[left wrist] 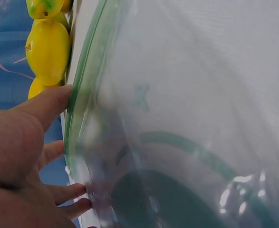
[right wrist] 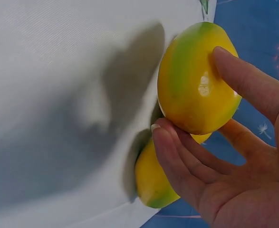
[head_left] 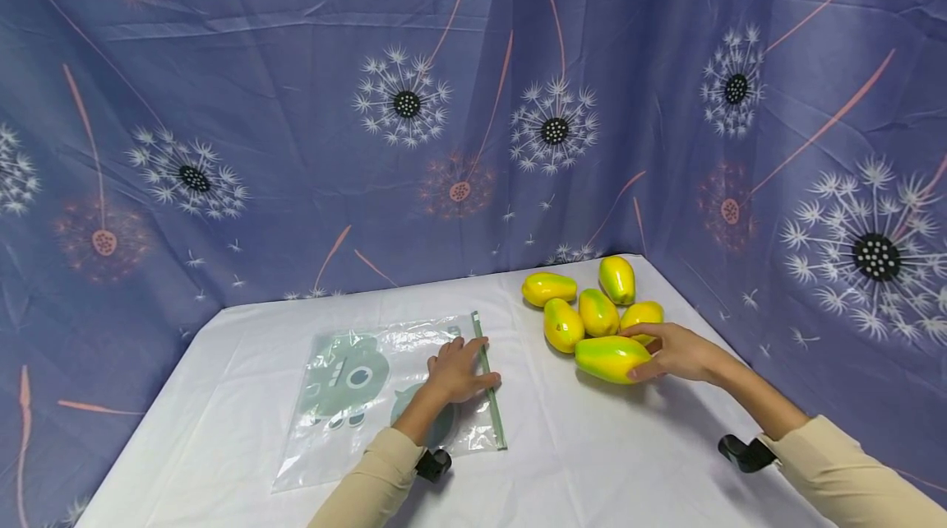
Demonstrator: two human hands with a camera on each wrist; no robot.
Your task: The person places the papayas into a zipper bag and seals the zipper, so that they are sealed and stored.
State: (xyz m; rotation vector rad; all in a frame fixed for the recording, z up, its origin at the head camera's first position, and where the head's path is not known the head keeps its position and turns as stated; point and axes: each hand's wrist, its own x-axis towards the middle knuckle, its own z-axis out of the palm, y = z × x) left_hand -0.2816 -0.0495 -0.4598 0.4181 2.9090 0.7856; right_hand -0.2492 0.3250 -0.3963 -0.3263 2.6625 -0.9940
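Note:
A glossy yellow-green papaya (head_left: pixel 611 359) is in my right hand (head_left: pixel 676 354), gripped at its right end between thumb and fingers. In the right wrist view this papaya (right wrist: pixel 196 80) casts a shadow on the white cloth, and the thumb lies along its side. My left hand (head_left: pixel 456 372) rests with spread fingers on a clear plastic bag (head_left: pixel 296 450) at its green zip edge (head_left: pixel 490 396). In the left wrist view the thumb and fingertips touch this green zip strip (left wrist: pixel 77 102). The bag lies flat, with green cartoon monsters printed on it.
Several more papayas lie grouped behind the held one, among them one at the left (head_left: pixel 549 289) and one at the back (head_left: pixel 617 280). A white cloth (head_left: pixel 562 462) covers the table. Blue dandelion-print curtains (head_left: pixel 296 100) hang behind it and along the right side.

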